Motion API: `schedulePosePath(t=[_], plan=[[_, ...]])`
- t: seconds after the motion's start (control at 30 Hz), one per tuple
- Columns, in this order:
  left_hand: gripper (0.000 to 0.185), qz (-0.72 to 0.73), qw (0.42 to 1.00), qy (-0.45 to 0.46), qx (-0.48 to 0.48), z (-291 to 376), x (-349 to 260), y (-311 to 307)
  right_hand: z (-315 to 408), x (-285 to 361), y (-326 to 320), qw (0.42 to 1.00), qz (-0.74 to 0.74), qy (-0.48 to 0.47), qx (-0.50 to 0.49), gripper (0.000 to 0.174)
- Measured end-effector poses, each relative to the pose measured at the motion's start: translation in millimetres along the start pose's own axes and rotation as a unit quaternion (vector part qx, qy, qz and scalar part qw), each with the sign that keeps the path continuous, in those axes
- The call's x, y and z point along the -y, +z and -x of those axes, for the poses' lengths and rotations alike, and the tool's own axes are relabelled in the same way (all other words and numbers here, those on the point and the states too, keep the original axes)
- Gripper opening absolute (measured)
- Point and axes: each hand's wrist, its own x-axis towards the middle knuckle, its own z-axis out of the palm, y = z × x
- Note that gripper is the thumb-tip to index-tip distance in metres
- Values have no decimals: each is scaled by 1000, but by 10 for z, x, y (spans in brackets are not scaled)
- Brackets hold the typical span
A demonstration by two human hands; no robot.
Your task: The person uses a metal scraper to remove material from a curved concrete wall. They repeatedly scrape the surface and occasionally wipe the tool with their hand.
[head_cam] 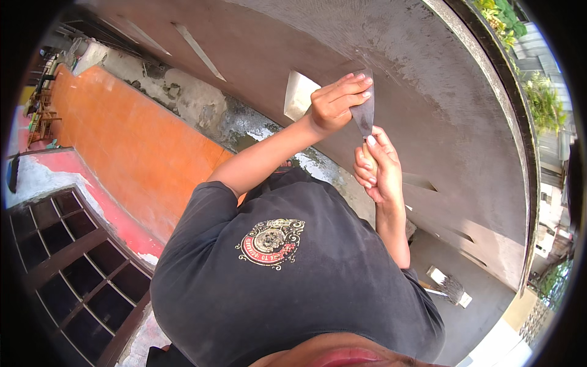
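A putty knife with a metal blade (pixel 364 114) and a wooden handle is in front of me, its blade pointing up and away. My right hand (pixel 378 165) is wrapped around the handle, thumb near the blade's neck. The fingers of my left hand (pixel 339 103) lie across the face of the blade; its thumb is hidden. Behind the blade stands a grey plastered wall (pixel 440 133), with pale scrape-like marks near the blade's tip. Whether the blade touches the wall I cannot tell.
Slot-like openings, one a bright square opening (pixel 300 94), pierce the wall. A wide brush (pixel 449 286) lies on a grey surface at lower right. An orange floor (pixel 137 137) stretches left, beside a dark-framed window (pixel 78 270). Plants (pixel 543 101) and roofs show past the wall's edge.
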Motion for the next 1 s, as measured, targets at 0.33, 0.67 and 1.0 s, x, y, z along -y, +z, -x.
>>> schedulePosePath(t=[0.33, 0.67, 1.0], plan=[[21, -7, 1000, -5, -28, 18, 43, 107, -64, 77, -126, 999, 8, 23, 48, 23], [19, -3, 1000, 17, -1, -63, 51, -12, -82, 120, 46, 999, 8, 46, -4, 21], [16, -16, 999, -16, -40, -67, 86, -52, -103, 123, 63, 996, -9, 53, 64, 24]])
